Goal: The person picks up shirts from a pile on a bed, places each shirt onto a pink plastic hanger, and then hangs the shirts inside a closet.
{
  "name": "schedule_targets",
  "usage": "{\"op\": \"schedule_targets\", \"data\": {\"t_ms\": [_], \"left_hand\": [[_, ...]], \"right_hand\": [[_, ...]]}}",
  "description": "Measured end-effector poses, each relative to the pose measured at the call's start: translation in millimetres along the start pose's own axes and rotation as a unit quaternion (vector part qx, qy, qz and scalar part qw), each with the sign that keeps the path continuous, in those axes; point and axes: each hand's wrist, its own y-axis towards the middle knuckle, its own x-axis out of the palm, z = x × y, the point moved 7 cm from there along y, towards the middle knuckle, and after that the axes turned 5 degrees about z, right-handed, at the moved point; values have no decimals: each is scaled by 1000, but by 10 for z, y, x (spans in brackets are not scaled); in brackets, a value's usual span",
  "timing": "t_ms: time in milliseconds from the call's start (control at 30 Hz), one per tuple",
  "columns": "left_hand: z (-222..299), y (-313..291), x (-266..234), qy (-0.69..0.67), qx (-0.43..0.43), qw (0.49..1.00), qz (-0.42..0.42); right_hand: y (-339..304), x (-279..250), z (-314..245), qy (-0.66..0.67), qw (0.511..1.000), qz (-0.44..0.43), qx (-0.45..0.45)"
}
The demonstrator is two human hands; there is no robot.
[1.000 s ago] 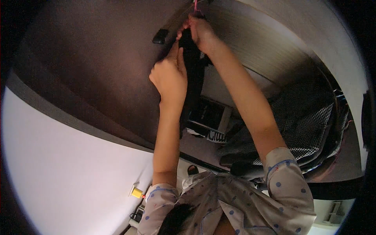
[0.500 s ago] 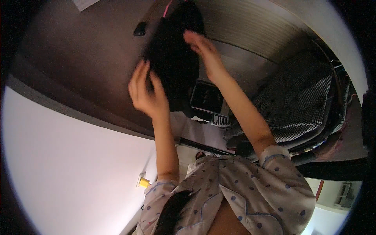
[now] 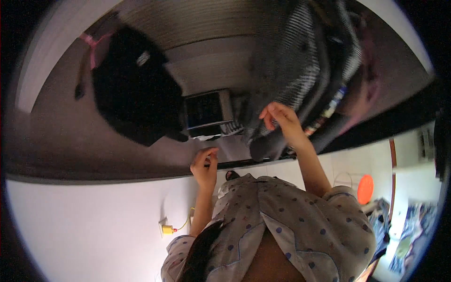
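Observation:
My left hand (image 3: pixel 205 168) is at the front edge of the dark wardrobe compartment, fingers bent, with a gap to the thumb and nothing visible in it. Up and to its left hangs a black garment (image 3: pixel 134 89) with a small pale label, on a pink hanger (image 3: pixel 92 44). My right hand (image 3: pixel 282 120) is loosely curled with its fingers apart, in front of a black-and-white checked garment (image 3: pixel 300 70). Whether it touches that cloth I cannot tell. Between the hands, farther in, lies a dark box with a grey edge (image 3: pixel 206 110).
More hanging clothes, including a dark pinkish one (image 3: pixel 369 89), crowd the right side. The wardrobe's ribbed back panel (image 3: pixel 202 23) is behind. A yellow plug (image 3: pixel 167 229) sticks out of the white wall at lower left. An orange round object (image 3: pixel 365 189) stands at far right.
The view has swung right. Both hands have come away from the black garment, back toward me; my right hand is now by the checked garment. The black garment hangs untouched at left.

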Motion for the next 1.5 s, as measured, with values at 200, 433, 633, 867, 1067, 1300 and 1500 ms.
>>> {"op": "schedule_targets", "data": {"t_ms": [200,433,633,867,1067,1300,1500], "left_hand": [[946,-83,1071,-103,59,985,-122],[1938,-1219,2513,-293,39,894,-336],[2721,-2537,3262,-328,53,729,-599],[3262,-3422,3859,-338,94,596,-722],[3364,-3869,4718,-280,87,557,-777],[3996,-4420,5708,-241,83,465,-848],[4610,-4958,6268,-261,127,384,-877]], "right_hand": [[-1190,-899,-26,-1,993,119,4],[-2849,-1936,-154,-35,927,373,21],[-4234,-2177,-199,-1,808,589,-12],[-5298,-2509,1,30,652,757,-26],[-5711,-3010,116,40,571,820,-12],[-5981,-3949,-29,59,498,865,-17],[-6274,-4408,-39,57,443,893,-51]]}}
